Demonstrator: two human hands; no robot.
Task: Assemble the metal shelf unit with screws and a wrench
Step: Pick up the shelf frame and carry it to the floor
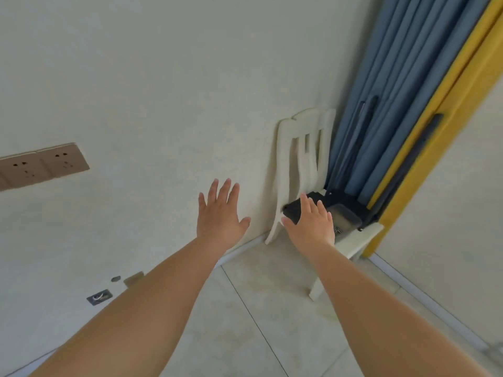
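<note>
Both my arms stretch forward with fingers straight and spread. My left hand [219, 213] is held out in front of the pale wall and holds nothing. My right hand [313, 221] hovers over the seat of a cream plastic chair [302, 148] in the corner. On the seat lie a flat black metal piece [292, 210] and a clear plastic container [344, 217] with small metal hardware beside it. Long black metal bars [424, 137] lean in the corner against the curtain. No wrench is visible.
A blue curtain [394, 91] hangs behind the chair beside a yellow door frame [446, 104]. A beige double wall socket [46, 164] is at the left. Tiled floor [266, 308] spreads below, with a white baseboard along the wall.
</note>
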